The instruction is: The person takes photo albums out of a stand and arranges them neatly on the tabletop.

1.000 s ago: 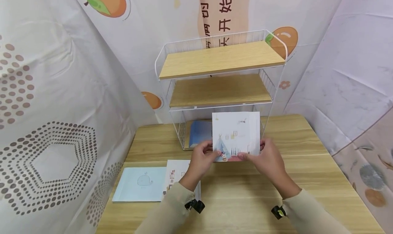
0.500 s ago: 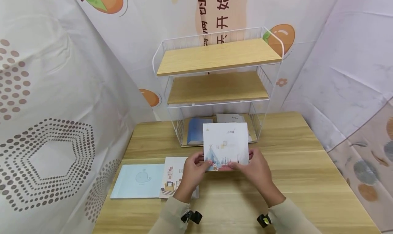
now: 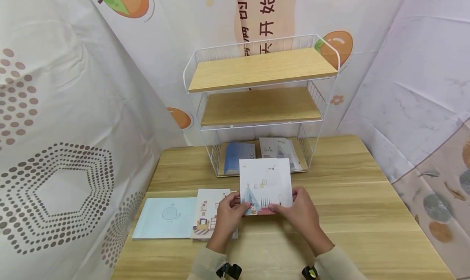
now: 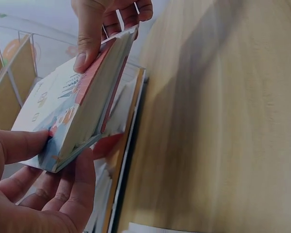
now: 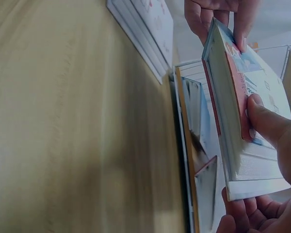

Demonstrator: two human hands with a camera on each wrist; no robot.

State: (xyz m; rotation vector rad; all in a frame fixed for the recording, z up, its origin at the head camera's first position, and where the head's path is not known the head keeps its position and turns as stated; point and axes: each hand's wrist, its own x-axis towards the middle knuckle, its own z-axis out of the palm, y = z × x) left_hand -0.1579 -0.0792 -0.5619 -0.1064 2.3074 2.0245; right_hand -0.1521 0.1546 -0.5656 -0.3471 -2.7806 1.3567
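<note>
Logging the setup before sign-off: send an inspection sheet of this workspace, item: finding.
Surface: wood-grain table.
Job's things: tent-cover book, held up; blue book and pale book on the bottom shelf of the rack.
Clutter: whale-cover book and room-picture book lying at the table's left.
Grippers: left hand and right hand both grip the tent-cover book.
Cables: nothing seen.
Surroundings: printed curtains behind and on both sides.

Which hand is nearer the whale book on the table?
Left. The left hand is to the right of the whale book; the right hand is farther right, at the right edge of the tent book.
</note>
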